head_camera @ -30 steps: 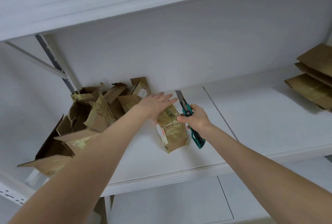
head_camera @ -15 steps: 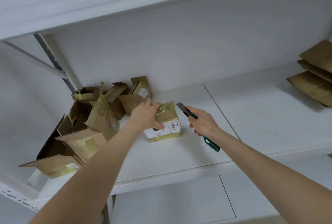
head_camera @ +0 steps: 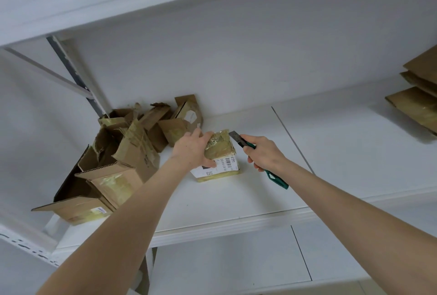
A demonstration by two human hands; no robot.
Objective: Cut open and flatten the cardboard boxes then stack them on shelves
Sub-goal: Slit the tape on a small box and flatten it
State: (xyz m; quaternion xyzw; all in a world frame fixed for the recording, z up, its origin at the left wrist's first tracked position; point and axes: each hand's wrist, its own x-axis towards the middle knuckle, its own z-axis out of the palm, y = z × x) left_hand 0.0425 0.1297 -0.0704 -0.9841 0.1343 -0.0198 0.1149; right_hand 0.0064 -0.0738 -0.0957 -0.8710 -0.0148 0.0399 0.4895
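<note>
While opened boxes (head_camera: 123, 153) crowd left, sheets (head_camera: 416, 108) seemingly stack right.

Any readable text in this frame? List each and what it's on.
Small box, white label: barcode plus a line of characters, too small to read.
Back box in the pile, sticker: blurred, unreadable.
Front box in the pile, small label: blurred, unreadable.
Knife: no text visible.
</note>
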